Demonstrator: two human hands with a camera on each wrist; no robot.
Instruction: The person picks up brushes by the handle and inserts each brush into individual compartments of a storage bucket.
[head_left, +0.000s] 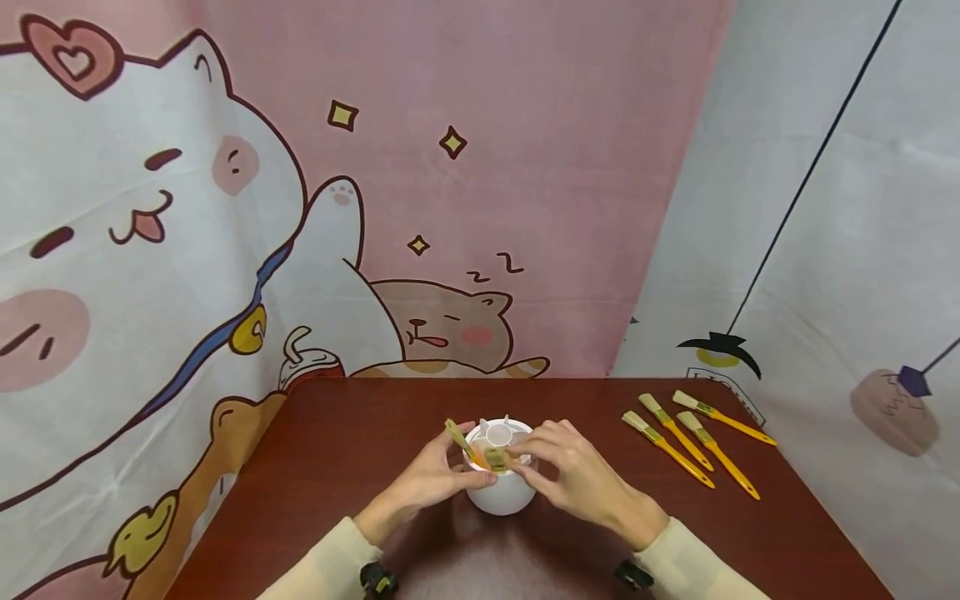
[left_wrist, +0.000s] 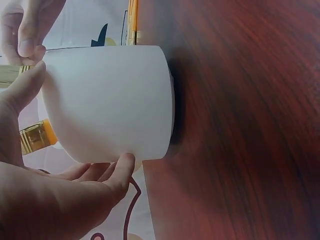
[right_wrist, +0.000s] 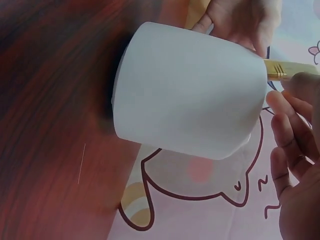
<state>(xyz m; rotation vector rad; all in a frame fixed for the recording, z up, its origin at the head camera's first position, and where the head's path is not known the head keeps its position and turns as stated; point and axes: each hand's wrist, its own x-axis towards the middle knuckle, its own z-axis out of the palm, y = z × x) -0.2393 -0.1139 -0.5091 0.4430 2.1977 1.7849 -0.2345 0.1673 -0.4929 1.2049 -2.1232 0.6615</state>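
A white pot (head_left: 501,497) stands upright on the table, with a translucent round insert (head_left: 498,434) in its mouth. My left hand (head_left: 431,475) holds the pot's left side, thumb near the front rim, as the left wrist view shows. One paintbrush (head_left: 459,437) stands in the pot bristles up, leaning left; its metal ferrule (left_wrist: 37,137) sits above the rim. My right hand (head_left: 577,471) pinches a second paintbrush (head_left: 497,458) near its ferrule (right_wrist: 275,70), at the front rim. That brush's bristles point up, and its handle is hidden by the pot.
Several paintbrushes with yellow handles (head_left: 727,465) lie fanned out on the right side of the dark red-brown table (head_left: 360,433). A cloth backdrop with cartoon animals (head_left: 450,325) hangs behind the table and along its sides.
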